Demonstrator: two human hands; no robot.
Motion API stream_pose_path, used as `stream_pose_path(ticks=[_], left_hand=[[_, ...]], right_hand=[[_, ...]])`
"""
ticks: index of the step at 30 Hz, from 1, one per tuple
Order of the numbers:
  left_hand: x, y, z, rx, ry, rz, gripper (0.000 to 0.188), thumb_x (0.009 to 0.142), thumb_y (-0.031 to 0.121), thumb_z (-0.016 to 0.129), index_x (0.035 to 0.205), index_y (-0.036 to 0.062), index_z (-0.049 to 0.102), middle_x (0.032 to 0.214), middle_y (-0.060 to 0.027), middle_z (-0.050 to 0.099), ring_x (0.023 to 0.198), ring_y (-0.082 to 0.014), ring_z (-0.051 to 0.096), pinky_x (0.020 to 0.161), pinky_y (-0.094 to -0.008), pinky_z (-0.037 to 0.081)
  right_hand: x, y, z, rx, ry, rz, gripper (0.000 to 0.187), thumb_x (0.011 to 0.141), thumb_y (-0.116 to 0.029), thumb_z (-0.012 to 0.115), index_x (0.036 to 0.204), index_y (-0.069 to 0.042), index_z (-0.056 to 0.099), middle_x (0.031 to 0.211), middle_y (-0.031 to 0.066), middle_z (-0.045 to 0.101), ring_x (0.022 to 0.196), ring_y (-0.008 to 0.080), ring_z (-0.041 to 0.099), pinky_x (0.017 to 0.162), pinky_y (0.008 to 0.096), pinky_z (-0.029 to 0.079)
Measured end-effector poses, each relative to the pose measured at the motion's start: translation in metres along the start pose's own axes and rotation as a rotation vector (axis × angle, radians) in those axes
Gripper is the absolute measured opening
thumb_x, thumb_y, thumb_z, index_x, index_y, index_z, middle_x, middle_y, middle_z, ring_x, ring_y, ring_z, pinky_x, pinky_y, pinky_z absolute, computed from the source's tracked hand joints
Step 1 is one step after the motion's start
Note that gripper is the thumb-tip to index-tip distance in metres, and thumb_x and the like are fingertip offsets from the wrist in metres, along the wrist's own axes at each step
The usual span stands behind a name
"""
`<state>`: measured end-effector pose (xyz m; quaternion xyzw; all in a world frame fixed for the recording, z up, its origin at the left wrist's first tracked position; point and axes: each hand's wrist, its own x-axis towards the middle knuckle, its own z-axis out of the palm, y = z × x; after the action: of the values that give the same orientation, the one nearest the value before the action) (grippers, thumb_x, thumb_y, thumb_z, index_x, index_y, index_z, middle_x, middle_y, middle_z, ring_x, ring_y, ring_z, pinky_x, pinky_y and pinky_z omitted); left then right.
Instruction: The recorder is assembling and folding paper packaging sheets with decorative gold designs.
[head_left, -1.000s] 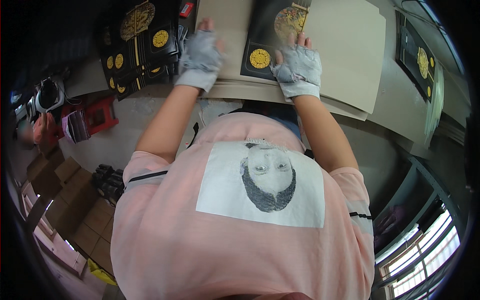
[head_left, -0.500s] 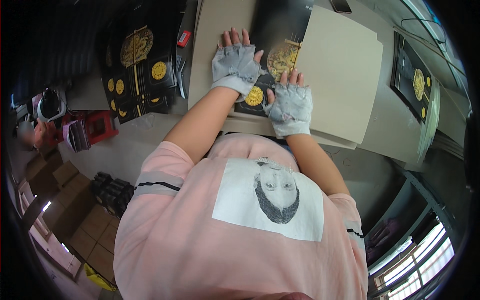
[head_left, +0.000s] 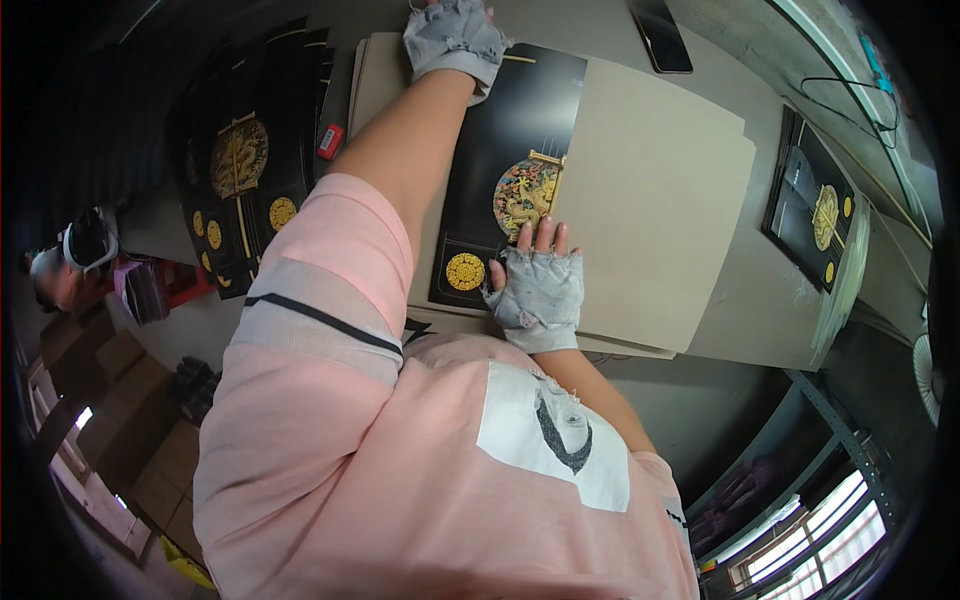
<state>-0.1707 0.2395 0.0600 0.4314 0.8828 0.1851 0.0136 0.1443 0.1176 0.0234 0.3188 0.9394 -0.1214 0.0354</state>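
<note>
A printed black sheet (head_left: 510, 120) with a gold-and-coloured dragon roundel and a yellow medallion lies on a stack of beige boards (head_left: 660, 190). My right hand (head_left: 538, 295), in a grey fingerless glove, rests flat over the sheet's near right part, its fingers spread just below the roundel. My left hand (head_left: 455, 45), gloved alike, is stretched to the far left corner of the sheet. The picture's upper edge cuts off most of its fingers; what shows of them looks apart, with nothing held.
More printed black sheets (head_left: 240, 190) lie at the left, beside a small red box (head_left: 330, 142). A phone (head_left: 662, 38) sits at the far side. Another black printed pile (head_left: 815, 200) is at the right. Cardboard boxes (head_left: 125, 420) stand on the floor at lower left.
My left hand has moved away from me, from beside the roundel to the sheet's far end. My right hand stays flat near the sheet's right edge. The whole view has shifted.
</note>
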Motion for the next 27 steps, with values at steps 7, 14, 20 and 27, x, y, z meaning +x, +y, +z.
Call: stream_pose_path(ticks=[7,14,20,27], left_hand=[[0.030,-0.024,0.038,0.500,0.183,-0.013,0.092,0.088,0.036,0.067,0.162,0.0034,0.025,0.164,-0.0215,0.035,0.152,-0.0351,0.035,0.125,-0.0493,0.028],[-0.089,0.009,-0.014,0.494,-0.165,0.091,0.095,0.088,0.057,0.064,0.160,0.0032,0.033,0.166,-0.0252,0.029,0.154,-0.0396,0.030,0.126,-0.0485,0.026],[-0.266,-0.042,0.011,0.274,-0.112,0.110,0.072,0.103,0.036,0.055,0.163,0.0097,0.026,0.169,-0.0195,0.025,0.155,-0.0387,0.026,0.124,-0.0546,0.024],[-0.334,-0.056,0.000,0.146,-0.160,0.073,0.080,0.100,0.032,0.059,0.163,0.0005,0.021,0.155,-0.0269,0.044,0.147,-0.0411,0.039,0.120,-0.0446,0.033]], right_hand=[[0.003,-0.004,-0.004,0.019,0.060,-0.026,0.070,0.098,-0.048,0.055,0.151,-0.003,0.048,0.163,0.0255,0.034,0.149,0.0484,0.033,0.112,0.0674,0.035],[0.004,0.000,-0.001,-0.025,0.110,0.005,0.069,0.098,-0.047,0.056,0.149,-0.002,0.052,0.161,0.0266,0.038,0.148,0.0475,0.036,0.111,0.0669,0.037],[0.003,-0.002,0.002,-0.043,0.145,0.000,0.069,0.098,-0.048,0.055,0.150,-0.002,0.050,0.160,0.0263,0.040,0.149,0.0462,0.036,0.113,0.0661,0.034],[0.006,-0.003,-0.005,-0.079,0.080,0.025,0.074,0.098,-0.052,0.051,0.153,-0.003,0.046,0.163,0.0249,0.037,0.151,0.0448,0.034,0.117,0.0641,0.030]])
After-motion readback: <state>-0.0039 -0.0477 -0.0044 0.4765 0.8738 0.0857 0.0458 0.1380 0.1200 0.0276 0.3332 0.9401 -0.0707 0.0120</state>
